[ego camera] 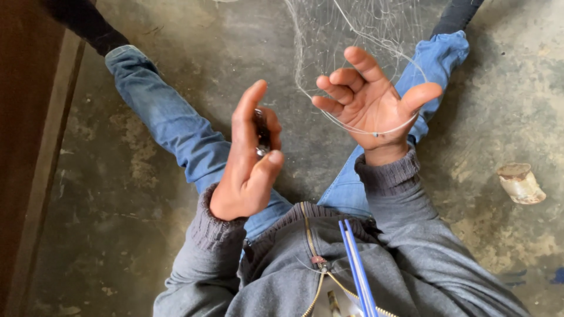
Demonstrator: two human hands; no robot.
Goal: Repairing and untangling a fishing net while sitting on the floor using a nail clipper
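Your left hand [247, 161] is wrapped around a small dark tool [262, 136] with a shiny metal end, thumb pressed against its lower tip and fingers stacked along its side, so that's a closed grip on it; I can't tell exactly what kind of tool it is. Your right hand [371, 100] sits just to the right of the tool, palm up and fingers spread wide, not pinching anything, with thin clear line from the fine net [346, 35] looped across the heel of the palm and around behind the fingers. The net itself hangs above the tool and off to its right, draped down over your right leg [432, 64] in blue jeans. Your left leg [170, 123] stretches away up and left of the tool. Directly below the tool is your grey zip jacket [294, 276] with a pair of blue sticks [356, 267] poking out at the chest. Far right of the tool, well apart, a stubby pale cylinder [520, 183] lies on the concrete floor [117, 223]. Far left of the tool runs a dark wooden edge [35, 147], which boxes that side in. Bare floor shows between your legs and to the lower left.
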